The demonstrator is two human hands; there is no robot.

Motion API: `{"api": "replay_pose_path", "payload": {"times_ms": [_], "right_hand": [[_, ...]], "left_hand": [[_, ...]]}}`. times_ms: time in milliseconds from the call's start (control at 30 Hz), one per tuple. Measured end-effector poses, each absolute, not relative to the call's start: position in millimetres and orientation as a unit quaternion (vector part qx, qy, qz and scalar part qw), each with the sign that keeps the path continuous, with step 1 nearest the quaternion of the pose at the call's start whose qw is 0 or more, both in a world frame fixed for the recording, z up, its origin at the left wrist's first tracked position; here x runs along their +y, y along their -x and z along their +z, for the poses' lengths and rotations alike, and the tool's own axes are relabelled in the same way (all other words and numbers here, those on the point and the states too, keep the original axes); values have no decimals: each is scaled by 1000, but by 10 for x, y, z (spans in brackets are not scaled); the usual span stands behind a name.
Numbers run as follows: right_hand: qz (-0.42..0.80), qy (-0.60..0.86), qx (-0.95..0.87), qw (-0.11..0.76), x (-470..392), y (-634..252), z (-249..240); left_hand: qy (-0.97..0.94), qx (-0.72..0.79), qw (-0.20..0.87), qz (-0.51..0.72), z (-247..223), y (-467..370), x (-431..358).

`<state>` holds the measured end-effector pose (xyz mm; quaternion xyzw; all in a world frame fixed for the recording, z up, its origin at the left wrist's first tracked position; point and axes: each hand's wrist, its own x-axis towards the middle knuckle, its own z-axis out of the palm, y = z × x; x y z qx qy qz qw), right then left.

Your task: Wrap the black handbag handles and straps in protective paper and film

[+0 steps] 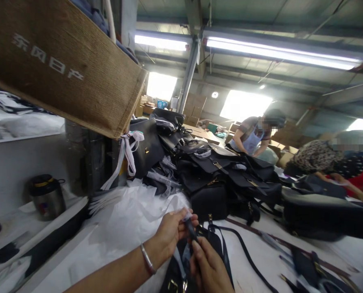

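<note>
The left hand (172, 230) pinched a wisp of thin clear plastic wrapping (181, 215) between thumb and fingertips, closed on it just above a narrow black leather strap end (191, 232). The right hand (208, 268), near the bottom edge, gripped the same strap end from below, its fingers curled shut around it, so the two hands met on the strap. That strap belonged to a black leather handbag (181, 272) lying at the near edge of the white worktable (261, 260), mostly hidden under the hands; its long thin black shoulder strap (245, 254) trailed off to the right across the table.

Judging by the pinch, the step in hand was working the wrapping at the strap end, though whether it was going on or coming off could not be told. The next move would call for a firm hold with the right hand while the left drew the film along the strap.

Farther off lay a heap of black handbags (218, 179), crumpled white tissue paper (129, 215) to the left, a steel flask (45, 197) at far left, and a brown woven bag (62, 61) hanging overhead. Two other people (251, 136) worked at the far right.
</note>
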<state>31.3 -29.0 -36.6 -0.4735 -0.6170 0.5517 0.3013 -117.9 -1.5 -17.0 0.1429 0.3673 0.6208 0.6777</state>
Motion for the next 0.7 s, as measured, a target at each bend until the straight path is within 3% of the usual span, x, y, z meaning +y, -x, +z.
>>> {"api": "replay_pose_path", "payload": {"times_ms": [167,400,700], "right_hand": [[557,458,-610,328,-354,-417,-224],[597,454,-609,258,-348,-386,-126],[588,453,-623,248,-284,-420,-208]], "left_hand": [[-131,356,696,609,-214,1326,9],[-144,355,712,589,-181,1272,-22],[-238,379,684,576,-189,1229,-75]]}}
